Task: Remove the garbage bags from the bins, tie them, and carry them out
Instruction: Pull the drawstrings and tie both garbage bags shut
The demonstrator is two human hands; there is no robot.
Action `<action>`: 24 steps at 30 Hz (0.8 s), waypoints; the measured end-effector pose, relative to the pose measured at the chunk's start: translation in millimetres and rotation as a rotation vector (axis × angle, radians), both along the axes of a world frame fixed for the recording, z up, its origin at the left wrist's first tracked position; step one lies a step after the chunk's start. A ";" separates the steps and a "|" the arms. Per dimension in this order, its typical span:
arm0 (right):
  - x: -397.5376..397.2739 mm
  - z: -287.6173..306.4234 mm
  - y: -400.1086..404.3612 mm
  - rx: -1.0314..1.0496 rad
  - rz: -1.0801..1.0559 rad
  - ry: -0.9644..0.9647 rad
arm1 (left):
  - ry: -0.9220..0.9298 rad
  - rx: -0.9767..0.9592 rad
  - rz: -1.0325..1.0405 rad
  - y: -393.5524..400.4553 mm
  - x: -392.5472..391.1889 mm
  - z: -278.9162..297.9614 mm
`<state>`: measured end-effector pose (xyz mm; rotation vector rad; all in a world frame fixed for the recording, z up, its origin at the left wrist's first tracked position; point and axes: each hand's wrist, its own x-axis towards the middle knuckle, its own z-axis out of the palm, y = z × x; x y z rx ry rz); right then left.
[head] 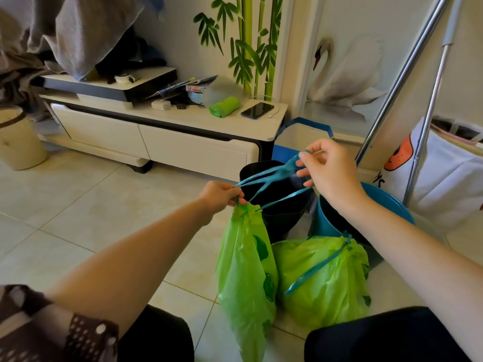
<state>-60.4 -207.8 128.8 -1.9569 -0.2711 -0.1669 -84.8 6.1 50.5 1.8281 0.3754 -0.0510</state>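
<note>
Green bag hanging long and thin, straight down, bottom close to the floor, between the knees. Neck bunched tight at the top. Blue strings running up and to the right from that neck, pulled into slanted lines, tangled in the middle, maybe a knot half made.

Left hand closed on the neck, right where the strings come out. Holding the bag up. Right hand higher and further away, fingers pinched on the far ends of the strings. So: strings stretched between both hands, low at the left, high at the right. Next pull probably along that same slant, right hand doing the moving, left hand keeping still.

Second green bag just beside, on the floor, round and full, blue string already drawn shut. Looks done.

Behind, black bin and blue bin, side by side, no bags showing inside. Low cabinet further back, roll of green bags on top.
</note>
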 end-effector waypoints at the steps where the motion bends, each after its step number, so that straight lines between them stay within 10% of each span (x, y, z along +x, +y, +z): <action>1: -0.6 -0.7 1.0 -0.040 0.004 -0.057 | 0.004 0.008 0.007 0.8 0.1 -0.1; 9: -18.1 15.7 9.2 0.045 0.161 -0.185 | 0.151 0.033 0.051 5.3 3.4 -5.4; 24: -20.2 13.4 22.1 0.297 0.263 -0.019 | -0.106 0.583 -0.810 -28.4 -14.9 11.9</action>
